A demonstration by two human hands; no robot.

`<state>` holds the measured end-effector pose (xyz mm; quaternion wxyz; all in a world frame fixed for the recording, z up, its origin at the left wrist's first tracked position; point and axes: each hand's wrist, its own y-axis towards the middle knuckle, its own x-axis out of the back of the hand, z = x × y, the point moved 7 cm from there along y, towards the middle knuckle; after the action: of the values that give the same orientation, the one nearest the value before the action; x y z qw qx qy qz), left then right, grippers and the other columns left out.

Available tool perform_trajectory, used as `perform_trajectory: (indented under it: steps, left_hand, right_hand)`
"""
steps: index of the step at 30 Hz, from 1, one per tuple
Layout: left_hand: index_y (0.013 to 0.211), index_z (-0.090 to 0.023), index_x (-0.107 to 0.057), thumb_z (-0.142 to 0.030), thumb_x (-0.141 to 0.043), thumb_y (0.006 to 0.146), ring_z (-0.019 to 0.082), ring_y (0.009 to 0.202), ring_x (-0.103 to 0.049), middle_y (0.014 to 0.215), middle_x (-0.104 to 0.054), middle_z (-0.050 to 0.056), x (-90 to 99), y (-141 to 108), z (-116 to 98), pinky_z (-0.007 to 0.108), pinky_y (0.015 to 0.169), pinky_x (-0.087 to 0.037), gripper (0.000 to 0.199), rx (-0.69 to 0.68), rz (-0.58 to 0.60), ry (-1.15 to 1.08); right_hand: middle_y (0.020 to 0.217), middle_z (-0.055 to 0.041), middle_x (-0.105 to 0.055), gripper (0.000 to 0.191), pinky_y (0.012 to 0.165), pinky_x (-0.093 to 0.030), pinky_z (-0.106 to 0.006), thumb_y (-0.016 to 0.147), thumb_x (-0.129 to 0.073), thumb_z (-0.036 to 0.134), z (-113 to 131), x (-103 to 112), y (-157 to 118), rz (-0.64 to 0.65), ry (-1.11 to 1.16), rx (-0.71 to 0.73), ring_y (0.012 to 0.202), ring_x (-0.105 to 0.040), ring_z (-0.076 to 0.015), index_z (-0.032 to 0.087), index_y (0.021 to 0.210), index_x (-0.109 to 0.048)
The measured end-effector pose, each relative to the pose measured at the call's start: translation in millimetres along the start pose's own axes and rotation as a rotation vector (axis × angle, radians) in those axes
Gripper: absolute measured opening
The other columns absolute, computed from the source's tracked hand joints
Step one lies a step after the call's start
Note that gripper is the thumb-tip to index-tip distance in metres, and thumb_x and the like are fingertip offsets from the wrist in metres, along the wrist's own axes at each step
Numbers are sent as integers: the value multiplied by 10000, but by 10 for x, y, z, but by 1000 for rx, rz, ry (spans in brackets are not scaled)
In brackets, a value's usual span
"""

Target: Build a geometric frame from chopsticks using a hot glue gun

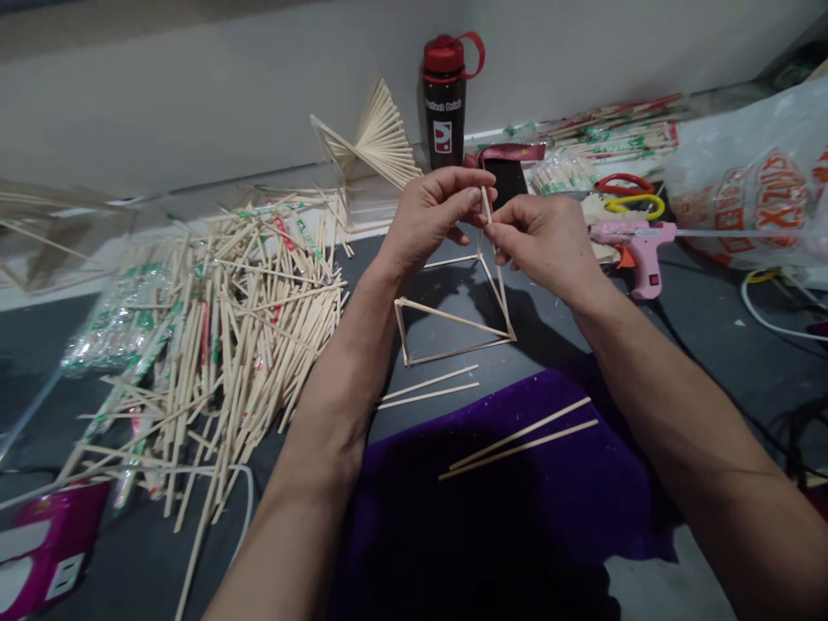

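Lying far left: magenta case (81, 526) at the lower left edge of the frame; a white cable (249, 492) loops past its right side.
Packets: clear-wrapped bundle (116, 323), mid-left, just beside the loose heap.
Stick heap (259, 319): left of centre, pale sticks crossing every way, some in printed sleeves.
Twisted model (385, 142): upper centre-left, fanned sticks, behind the heap.
Loose pair (428, 396): two sticks flat on the grey tabletop (705, 302), centre, near the frame's front edge.
Left hand (436, 211): upper centre; thumb and fingers pinching the upper part of the held stick (486, 205).
Bottle (445, 112): dark, red-lidded, upright, top centre.
Stick frame (453, 318): centre, below both hands; cannot tell whether the held stick joins it.
Cloth (575, 500): purple, lower centre, two sticks (523, 448) across it.
Right hand (547, 237): right of centre; thumb and forefinger pinching the held stick lower down.
Glue gun (647, 254): pink, right, below yellow-handled scissors (637, 205).
Plastic bag (724, 164): upper right, orange print.
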<state>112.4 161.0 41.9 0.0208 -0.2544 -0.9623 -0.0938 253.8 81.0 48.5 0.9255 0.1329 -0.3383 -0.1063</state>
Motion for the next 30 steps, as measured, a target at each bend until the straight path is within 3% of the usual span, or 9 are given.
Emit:
perform_trajectory:
  steps: [11,21,30]
  left_hand:
    - [1159,-193,-816,-199,-809,1016,233,989,-862,1165,-855,42,15,27,80,206,651,-614,143,22,-10,-25]
    - [1232,-226,-799,-363,-791,1046,288,1066,-875,1217,-859,62,23,71,126,302,721,-701,231,-72,25,119]
    - [1212,-197,-788,-340,-777,1037,241,1008,-854,1259,-856,74,-6,18,52,263,690,-652,226,-105,70,44]
  right_hand:
    - [675,-30,-704,305,797,-579,-352,1064,-740,427,-19,-10,5,10,-6,4,770,-744,-229,202,866,-799]
    - [663,-27,-694,303,756,-571,-342,1052,-753,400,-35,-5,5,-32,-13,26,730,-715,-211,197,828,-779]
    - [671,-46,-696,381,770,-601,-363,1047,-778,516,-37,2,-3,-42,-13,10,788,-742,-244,207,824,-773]
